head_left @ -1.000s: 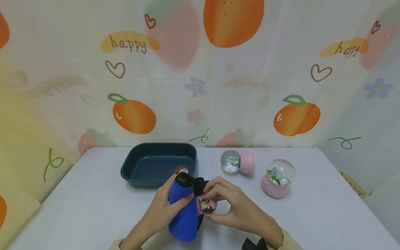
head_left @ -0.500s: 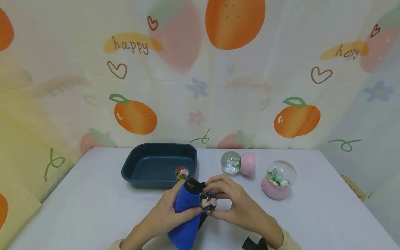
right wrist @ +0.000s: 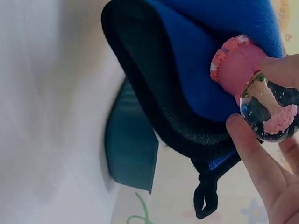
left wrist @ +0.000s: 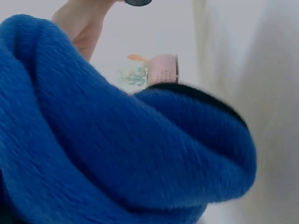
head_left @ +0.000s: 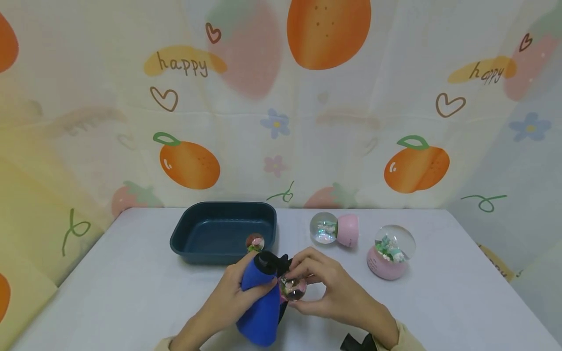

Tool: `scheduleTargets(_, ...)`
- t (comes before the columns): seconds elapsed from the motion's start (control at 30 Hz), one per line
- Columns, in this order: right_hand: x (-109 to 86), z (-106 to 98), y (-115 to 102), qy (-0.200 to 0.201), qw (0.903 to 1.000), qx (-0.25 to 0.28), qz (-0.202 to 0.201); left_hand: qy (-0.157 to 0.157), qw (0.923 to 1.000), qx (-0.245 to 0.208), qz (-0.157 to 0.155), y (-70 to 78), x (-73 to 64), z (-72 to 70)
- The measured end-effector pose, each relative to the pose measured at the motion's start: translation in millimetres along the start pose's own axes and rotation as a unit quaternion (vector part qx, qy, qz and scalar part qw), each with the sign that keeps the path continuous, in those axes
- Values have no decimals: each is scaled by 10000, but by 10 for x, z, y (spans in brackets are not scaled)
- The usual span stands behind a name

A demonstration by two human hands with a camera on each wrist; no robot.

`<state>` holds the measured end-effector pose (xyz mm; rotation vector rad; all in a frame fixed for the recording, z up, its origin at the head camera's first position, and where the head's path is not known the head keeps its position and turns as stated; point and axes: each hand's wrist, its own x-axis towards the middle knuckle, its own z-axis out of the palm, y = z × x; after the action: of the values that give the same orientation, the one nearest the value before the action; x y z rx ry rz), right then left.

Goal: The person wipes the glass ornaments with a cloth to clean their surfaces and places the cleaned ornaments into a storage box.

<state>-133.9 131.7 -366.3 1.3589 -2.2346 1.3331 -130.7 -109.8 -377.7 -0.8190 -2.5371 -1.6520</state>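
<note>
My left hand grips a folded blue plush cloth with black edging, its thumb lying across the front. My right hand holds a small snow globe by its glass ball, between thumb and fingers. In the right wrist view, the pink base of this globe lies against the blue pile, and a pink tree shows inside the glass. A black hanging loop dangles from the cloth's edge. The cloth hides most of the left wrist view.
Behind my left hand is a dark teal tray, with another small globe at its front right corner. Farther right, one pink-based snow globe lies on its side and another sits tilted. Something black lies near my right forearm.
The cloth leans over and then returns nearer upright, with the left thumb drawing back from the globe. The small globe in my right hand turns slightly, its glass now pointing more downward right.
</note>
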Motion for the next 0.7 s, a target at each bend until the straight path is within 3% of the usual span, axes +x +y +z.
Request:
scheduleTargets(0.07,5,1,0,-11,9997,-120,-214,-171,9994,-117,-267,2,7,-33)
scheduleTargets(0.13,10,5,3,0,9989,-202,-416,-544,9969,-244,-514,3,12,-63)
scheduleTargets(0.23,14,10,3,35,9976,-238,-653,-1211,9887,-448,-767,2,11,-83)
scheduleTargets(0.3,11,10,4,62,9974,-243,-679,-1435,9848,-506,-835,2,9,-75)
scheduleTargets(0.43,9,8,10,95,9983,-349,-460,-1185,9897,-506,-620,-3,10,-38)
scheduleTargets(0.6,3,16,22,-3,9998,-78,162,-734,9963,-410,-198,-27,6,9)
scheduleTargets(0.7,3,23,24,-9,9998,2,181,-585,9977,-325,-57,-37,-1,20)
